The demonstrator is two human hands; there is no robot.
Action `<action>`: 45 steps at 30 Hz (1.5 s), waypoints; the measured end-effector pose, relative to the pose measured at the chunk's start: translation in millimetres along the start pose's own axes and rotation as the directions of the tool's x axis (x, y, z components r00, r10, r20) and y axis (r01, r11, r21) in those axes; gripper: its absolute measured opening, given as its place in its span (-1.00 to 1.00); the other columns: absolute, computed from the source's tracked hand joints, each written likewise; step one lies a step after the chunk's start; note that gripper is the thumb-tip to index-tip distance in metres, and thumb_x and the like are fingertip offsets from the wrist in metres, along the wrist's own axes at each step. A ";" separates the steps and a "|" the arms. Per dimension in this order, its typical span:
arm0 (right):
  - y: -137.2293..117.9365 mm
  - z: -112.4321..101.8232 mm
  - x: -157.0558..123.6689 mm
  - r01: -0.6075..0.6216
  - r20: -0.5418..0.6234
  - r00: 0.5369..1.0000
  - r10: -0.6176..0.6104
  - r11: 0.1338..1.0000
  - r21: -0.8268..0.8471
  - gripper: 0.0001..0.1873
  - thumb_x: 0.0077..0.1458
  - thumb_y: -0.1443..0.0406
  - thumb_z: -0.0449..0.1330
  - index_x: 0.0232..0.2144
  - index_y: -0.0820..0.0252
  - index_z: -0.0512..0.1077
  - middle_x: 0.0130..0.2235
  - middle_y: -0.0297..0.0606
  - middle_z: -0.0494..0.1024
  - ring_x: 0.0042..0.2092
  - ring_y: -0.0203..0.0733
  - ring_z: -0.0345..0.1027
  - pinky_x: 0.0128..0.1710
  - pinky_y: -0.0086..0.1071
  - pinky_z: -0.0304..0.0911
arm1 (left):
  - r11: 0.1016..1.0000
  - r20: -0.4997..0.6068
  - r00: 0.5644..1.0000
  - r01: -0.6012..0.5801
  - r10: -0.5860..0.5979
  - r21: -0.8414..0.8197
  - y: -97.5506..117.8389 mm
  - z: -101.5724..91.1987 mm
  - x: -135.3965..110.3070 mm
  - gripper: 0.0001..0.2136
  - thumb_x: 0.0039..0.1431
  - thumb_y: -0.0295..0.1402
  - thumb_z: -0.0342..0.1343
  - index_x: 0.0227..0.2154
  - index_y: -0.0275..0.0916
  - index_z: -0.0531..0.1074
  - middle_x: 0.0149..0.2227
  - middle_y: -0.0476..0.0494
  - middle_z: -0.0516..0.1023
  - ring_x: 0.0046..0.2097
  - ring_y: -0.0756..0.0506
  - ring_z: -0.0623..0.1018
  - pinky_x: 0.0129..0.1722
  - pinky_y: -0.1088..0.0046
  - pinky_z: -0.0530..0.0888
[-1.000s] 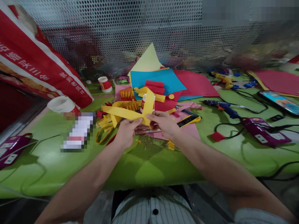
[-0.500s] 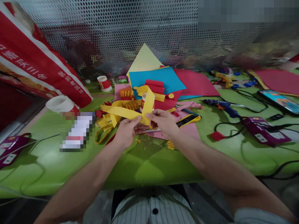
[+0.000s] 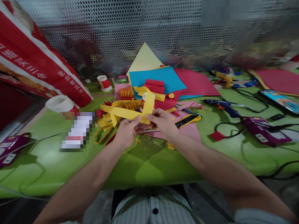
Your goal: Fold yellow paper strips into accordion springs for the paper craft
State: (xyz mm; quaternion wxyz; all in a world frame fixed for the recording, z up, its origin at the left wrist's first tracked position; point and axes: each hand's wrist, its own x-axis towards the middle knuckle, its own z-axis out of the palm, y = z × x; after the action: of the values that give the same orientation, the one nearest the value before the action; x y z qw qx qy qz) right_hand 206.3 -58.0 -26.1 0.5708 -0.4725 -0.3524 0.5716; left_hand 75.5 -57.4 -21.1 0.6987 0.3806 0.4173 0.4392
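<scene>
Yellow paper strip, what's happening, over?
Both left hand and right hand pinching yellow paper strip at its crossing. Strip held above green table. Close behind: paper scraps, small cup.

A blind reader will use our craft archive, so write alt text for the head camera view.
The left hand and right hand pinch crossed yellow paper strips together over a green table. Behind them lie a blue paper sheet, a red paper sheet and cut scraps. A blue glue gun lies to the right, and a perforated metal screen stands behind.

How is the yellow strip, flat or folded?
Looks folded: at the pinch of left hand and right hand, the yellow strip turns sharply, one arm going left, one up.
</scene>
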 end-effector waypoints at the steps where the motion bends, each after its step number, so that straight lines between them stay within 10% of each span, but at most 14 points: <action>1: 0.2 -0.2 0.1 0.004 -0.001 1.000 -0.004 1.000 -0.002 -0.69 -0.39 0.23 0.35 -0.61 0.18 0.27 -0.76 -0.54 0.31 -0.73 -0.46 0.10 -0.74 -0.53 0.04 | 1.000 0.000 1.000 -0.001 0.001 0.003 0.3 0.1 -0.1 -0.78 -0.12 -0.28 0.27 -0.41 -0.32 0.50 -0.55 -0.13 0.59 -0.40 -0.14 0.61 -0.44 0.41 0.53; 45: -4.8 -7.2 4.8 0.092 -0.036 0.995 -0.093 0.995 -0.030 -0.72 -0.31 0.22 0.30 -0.55 0.17 0.28 -0.66 -0.53 0.34 -0.64 -0.45 0.19 -0.65 -0.53 0.14 | 0.996 -0.012 0.998 -0.064 0.065 0.058 2.6 -1.6 -2.3 -0.75 -0.19 -0.23 0.29 -0.54 -0.33 0.47 -0.49 -0.18 0.60 -0.43 -0.13 0.59 -0.43 0.38 0.51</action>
State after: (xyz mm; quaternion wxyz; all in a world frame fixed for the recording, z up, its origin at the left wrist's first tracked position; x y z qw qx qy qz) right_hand 215.1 -53.7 -24.4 0.5964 -0.4742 -0.3715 0.5305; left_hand 72.7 -58.4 -18.8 0.6698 0.4107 0.4222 0.4521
